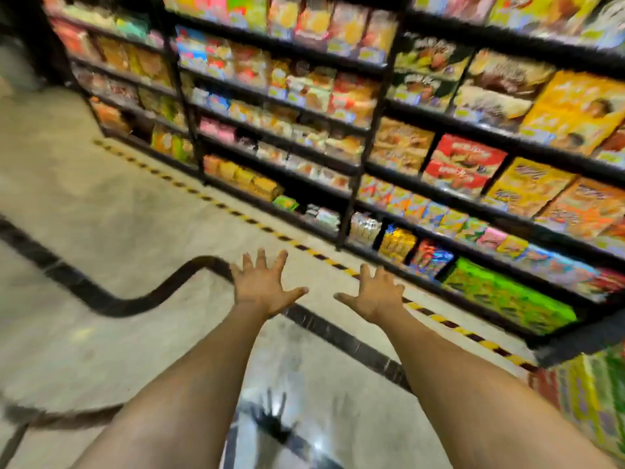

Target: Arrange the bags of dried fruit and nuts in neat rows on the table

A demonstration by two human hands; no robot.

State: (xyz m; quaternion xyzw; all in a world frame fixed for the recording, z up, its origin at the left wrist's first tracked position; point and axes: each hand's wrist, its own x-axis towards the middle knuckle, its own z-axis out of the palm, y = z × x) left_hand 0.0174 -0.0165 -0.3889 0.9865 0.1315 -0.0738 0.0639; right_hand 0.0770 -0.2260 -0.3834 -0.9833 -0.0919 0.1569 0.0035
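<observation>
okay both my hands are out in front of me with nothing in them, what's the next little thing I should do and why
Probably turn to find the table. Your left hand and right hand are spread open and empty above bare floor, and no table shows in the head view. The only goods in sight are blurred packets on the black shelves ahead, too smeared to tell what they are.

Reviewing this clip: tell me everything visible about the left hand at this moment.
The bare left hand is stretched forward on a bare forearm, back of the hand facing the camera, fingers spread wide and thumb pointing toward the other hand. It is open and holds nothing; nothing touches it. It hovers above the pale glossy floor, where a curved dark inlay band passes behind it. The picture is motion-blurred, so finer detail cannot be told.
</observation>
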